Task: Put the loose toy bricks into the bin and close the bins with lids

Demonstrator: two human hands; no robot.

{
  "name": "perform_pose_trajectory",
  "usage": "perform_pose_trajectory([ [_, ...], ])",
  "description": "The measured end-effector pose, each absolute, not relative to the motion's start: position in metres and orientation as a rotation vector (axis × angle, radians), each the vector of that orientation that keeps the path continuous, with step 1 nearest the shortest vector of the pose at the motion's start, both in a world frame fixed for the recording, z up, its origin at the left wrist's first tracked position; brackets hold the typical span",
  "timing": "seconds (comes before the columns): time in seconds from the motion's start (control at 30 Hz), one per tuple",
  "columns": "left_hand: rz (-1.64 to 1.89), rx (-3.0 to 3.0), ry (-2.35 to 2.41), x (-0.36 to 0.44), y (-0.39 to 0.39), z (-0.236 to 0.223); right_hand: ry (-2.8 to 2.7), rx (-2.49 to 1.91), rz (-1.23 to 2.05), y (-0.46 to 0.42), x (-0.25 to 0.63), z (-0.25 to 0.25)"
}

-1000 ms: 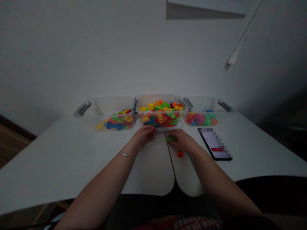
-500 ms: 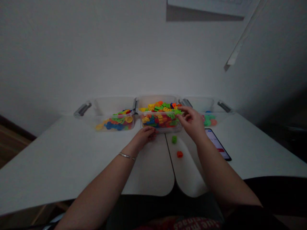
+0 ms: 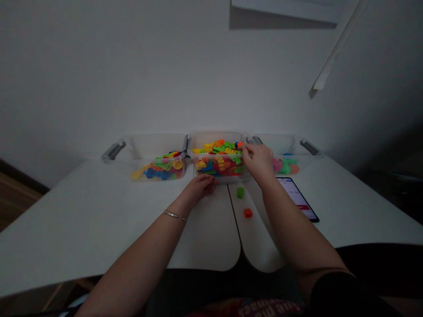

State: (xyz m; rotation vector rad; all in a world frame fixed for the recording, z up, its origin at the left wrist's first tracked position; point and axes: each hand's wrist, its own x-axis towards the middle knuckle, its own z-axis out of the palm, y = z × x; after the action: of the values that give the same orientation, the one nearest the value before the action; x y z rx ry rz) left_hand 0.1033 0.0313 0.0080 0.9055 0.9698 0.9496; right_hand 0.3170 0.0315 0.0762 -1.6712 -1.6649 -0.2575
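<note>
In the middle, a clear plastic bin (image 3: 216, 179) is heaped with yellow, green, orange, red and blue toy building bricks (image 3: 220, 149). My right hand (image 3: 259, 160) is at the bin's right rim, its thumb and fingertips pinched together beside an orange brick. Whatever lies in the pinch is hidden by the fingers. My left hand (image 3: 200, 187) rests at the bin's front left corner, fingers loosely bent and a little apart, with nothing seen in them. On the table between my arms lie a green brick (image 3: 240, 192) and an orange-red brick (image 3: 247, 213).
A clear bin (image 3: 158, 159) of mixed coloured pieces stands on the left. Another bin (image 3: 302, 159) with pink and green pieces stands on the right. A phone (image 3: 299, 200) with its screen lit lies beside my right forearm. A wall rises behind the bins.
My right hand has shifted left, and its fingers have closed over the right rim. The green brick seen at its fingertips is out of sight. My left hand stays put.
</note>
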Motion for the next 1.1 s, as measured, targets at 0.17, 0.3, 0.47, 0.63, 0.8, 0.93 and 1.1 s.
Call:
perform_pose_trajectory([
  [0.17, 0.954, 0.888, 0.972, 0.105, 0.030, 0.010, -1.745, -1.662, -0.316, 0.031, 0.317, 0.073],
  [0.3, 0.949, 0.890, 0.977, 0.105, 0.030, 0.011, -1.776, -1.523, -0.293, 0.031, 0.321, 0.067],
  [0.47, 0.955, 0.900, 0.954, 0.102, 0.030, 0.010, -1.716, -1.303, -0.306, 0.020, 0.327, 0.069],
  [0.63, 0.960, 0.891, 0.964, 0.101, 0.030, 0.011, -1.742, -1.262, -0.123, -0.008, 0.334, 0.078],
  [0.8, 0.958, 0.893, 0.964, 0.101, 0.029, 0.010, -2.027, -1.422, 0.221, -0.034, 0.338, 0.068],
  [0.93, 0.964, 0.886, 0.938, 0.100, 0.027, 0.012, -2.197, -1.547, 0.501, -0.042, 0.340, 0.052],
  [1.1, 0.960, 0.887, 0.942, 0.100, 0.026, 0.015, -2.300, -1.657, 0.711, -0.041, 0.343, 0.036],
])
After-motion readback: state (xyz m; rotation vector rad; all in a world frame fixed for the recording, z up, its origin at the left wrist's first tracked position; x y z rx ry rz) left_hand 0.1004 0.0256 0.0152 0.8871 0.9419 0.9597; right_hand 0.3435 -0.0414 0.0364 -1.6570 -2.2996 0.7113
